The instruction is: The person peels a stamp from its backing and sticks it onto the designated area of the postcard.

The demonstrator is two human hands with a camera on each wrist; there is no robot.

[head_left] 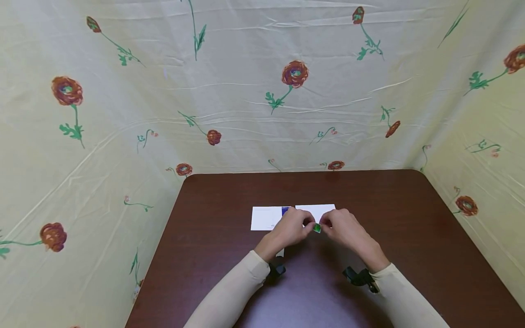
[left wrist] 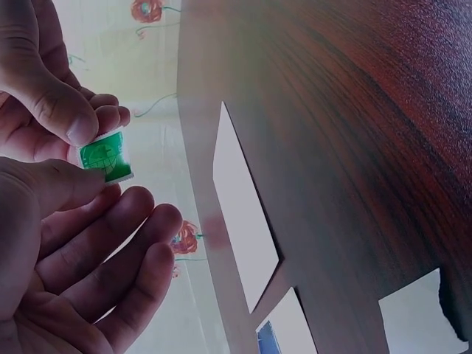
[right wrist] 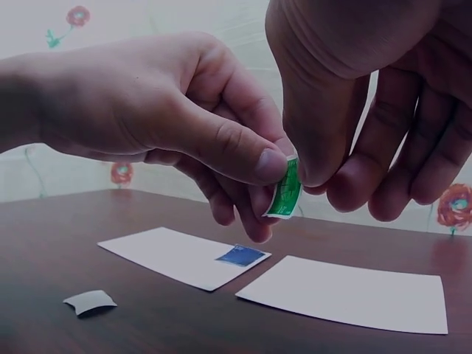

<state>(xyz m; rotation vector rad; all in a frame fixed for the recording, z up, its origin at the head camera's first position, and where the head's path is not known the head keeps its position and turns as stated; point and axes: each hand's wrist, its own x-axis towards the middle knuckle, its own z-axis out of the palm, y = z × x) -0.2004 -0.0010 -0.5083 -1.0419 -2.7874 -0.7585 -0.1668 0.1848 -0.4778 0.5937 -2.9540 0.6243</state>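
Observation:
Both hands meet above the table and pinch a small green postage stamp (head_left: 317, 228) with white perforated-looking edges. My left hand (head_left: 289, 226) has thumb and fingertips on one side of the stamp; in the left wrist view its other fingers are loosely bent. The right hand (head_left: 345, 228) pinches the opposite side, its thumb and fingertips close to the left ones. Beneath and beyond them lie two white envelopes or cards: the left one (right wrist: 166, 254) bears a blue stamp (right wrist: 243, 255) at its right corner, while the right one (right wrist: 354, 295) shows a plain white face.
A small curled white paper piece (right wrist: 90, 302) lies on the dark brown table (head_left: 221, 196), partly hidden by the left arm in the head view. Flower-patterned cloth (head_left: 246, 91) hangs behind and beside the table. Black straps (head_left: 361, 277) circle the wrists.

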